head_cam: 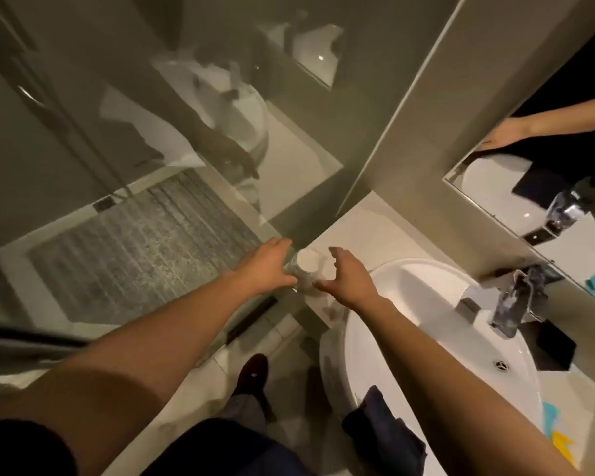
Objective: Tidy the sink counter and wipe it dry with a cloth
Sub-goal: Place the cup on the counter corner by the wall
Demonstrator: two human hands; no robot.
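A clear glass tumbler [308,271] with a white top stands on the pale counter [368,228], left of the white sink basin [426,304]. My left hand [268,266] curls around the tumbler's left side, thumb and fingers against it. On the tumbler's right side my right hand [347,280] is spread, fingers apart, just off the glass. A dark blue cloth [382,420] hangs over the basin's front rim, partly behind my right forearm.
A chrome faucet [509,304] rises behind the basin, with a black box [553,345] beside it. The mirror [516,201] lines the wall. Blue and yellow items [557,438] lie at the basin's right edge. A glass shower partition [186,201] meets the counter's left end.
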